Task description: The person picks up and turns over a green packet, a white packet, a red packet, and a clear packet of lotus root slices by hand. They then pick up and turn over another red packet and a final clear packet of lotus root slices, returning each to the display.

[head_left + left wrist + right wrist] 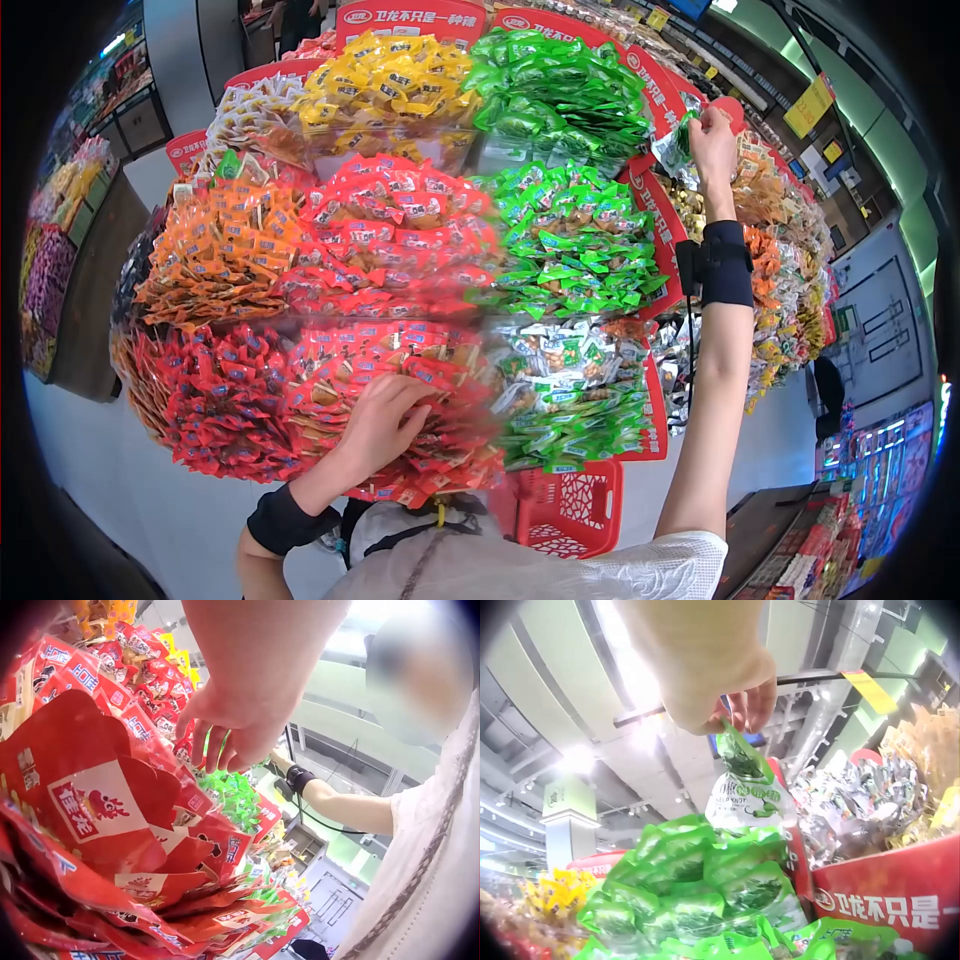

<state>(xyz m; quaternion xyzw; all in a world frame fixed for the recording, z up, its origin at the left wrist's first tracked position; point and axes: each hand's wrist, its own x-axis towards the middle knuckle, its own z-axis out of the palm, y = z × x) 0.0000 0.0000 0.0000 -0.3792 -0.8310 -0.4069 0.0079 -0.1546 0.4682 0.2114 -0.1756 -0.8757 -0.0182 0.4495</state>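
Between the thumb and fingers of my right hand point(713, 150) hangs a small green-and-white snack packet point(744, 784), pinched by its top edge. The right wrist view shows "KELP KNOT" and a green pepper printed on it. Below it lies a heap of green packets point(682, 900) of dark green food. My left hand point(385, 425) is low over the red snack packets point(330, 365) at the front of the display. In the left wrist view its fingers point(217, 746) hang loosely bent beside the red packets, with nothing held.
Yellow packets point(390, 85) and orange packets point(225, 240) fill neighbouring compartments. A red printed board point(655, 240) edges the display's right side, with more snacks beyond it. A red shopping basket point(570, 510) stands below the front edge. A yellow price sign point(808, 105) hangs at upper right.
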